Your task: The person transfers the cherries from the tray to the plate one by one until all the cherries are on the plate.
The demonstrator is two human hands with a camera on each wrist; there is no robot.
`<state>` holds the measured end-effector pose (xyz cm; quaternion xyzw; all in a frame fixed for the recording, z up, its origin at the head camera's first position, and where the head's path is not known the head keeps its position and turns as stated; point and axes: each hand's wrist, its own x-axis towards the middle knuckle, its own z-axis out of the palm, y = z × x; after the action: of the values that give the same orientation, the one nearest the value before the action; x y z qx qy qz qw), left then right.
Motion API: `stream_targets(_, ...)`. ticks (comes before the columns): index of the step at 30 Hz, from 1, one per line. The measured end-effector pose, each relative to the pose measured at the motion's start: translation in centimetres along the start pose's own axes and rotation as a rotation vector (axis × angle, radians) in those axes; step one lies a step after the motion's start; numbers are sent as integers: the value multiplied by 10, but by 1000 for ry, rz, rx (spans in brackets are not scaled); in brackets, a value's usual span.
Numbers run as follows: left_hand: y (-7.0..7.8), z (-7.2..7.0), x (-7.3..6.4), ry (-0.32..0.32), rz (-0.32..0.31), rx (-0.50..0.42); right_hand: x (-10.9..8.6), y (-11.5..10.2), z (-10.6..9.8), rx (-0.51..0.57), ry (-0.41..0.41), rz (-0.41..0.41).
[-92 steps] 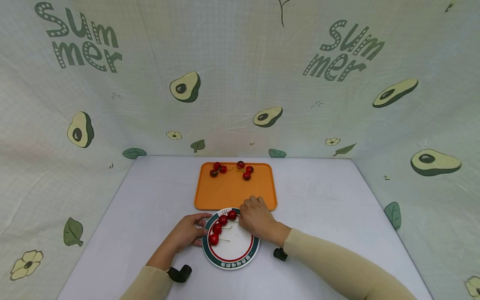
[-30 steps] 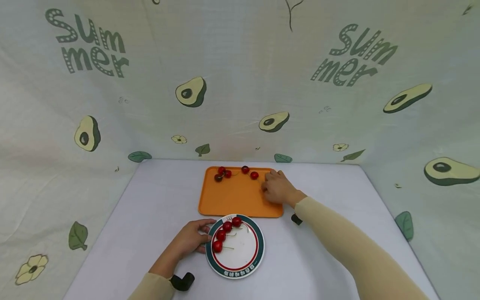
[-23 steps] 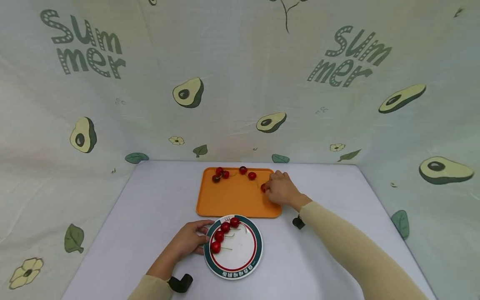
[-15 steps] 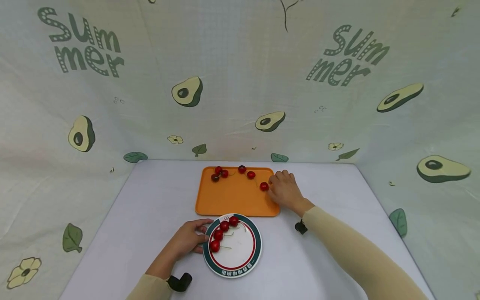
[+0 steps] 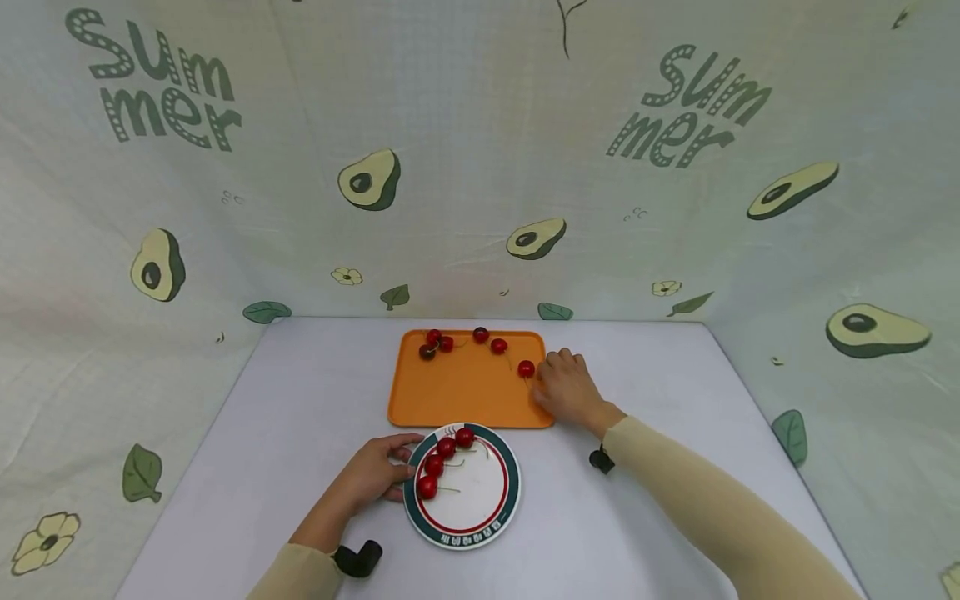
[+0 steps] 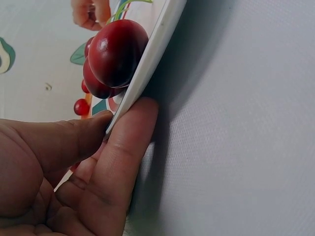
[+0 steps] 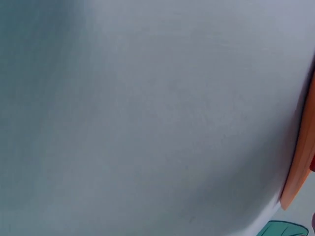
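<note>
Red cherry [image 5: 526, 368] beside right hand [image 5: 567, 387], its grip unclear, left hand [image 5: 372, 472] pinching plate [image 5: 476, 500]

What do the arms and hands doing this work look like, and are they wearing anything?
They are a person's. The left sleeve and right sleeve are plain beige, with no visible print. The left hand and right hand wear no gloves. Each wrist carries a small black camera; no cables show.
</note>
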<state>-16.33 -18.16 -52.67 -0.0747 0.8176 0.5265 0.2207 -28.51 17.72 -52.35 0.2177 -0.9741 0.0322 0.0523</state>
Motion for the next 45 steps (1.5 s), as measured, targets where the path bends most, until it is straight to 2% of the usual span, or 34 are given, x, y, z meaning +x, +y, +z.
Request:
stream_targets(7, 0, 0, 1, -3, 5, -3, 1, 0, 7, -68, -4, -40)
stream_targets(23, 1, 1, 0, 13, -3, 9, 4, 5, 9, -74, -4, -44)
stream_targets(32, -1, 1, 1, 5, 1, 5, 5, 7, 9, -100, -3, -73)
stream_targets(45, -2, 1, 1, 7, 5, 3, 6, 1, 0, -222, 92, -181)
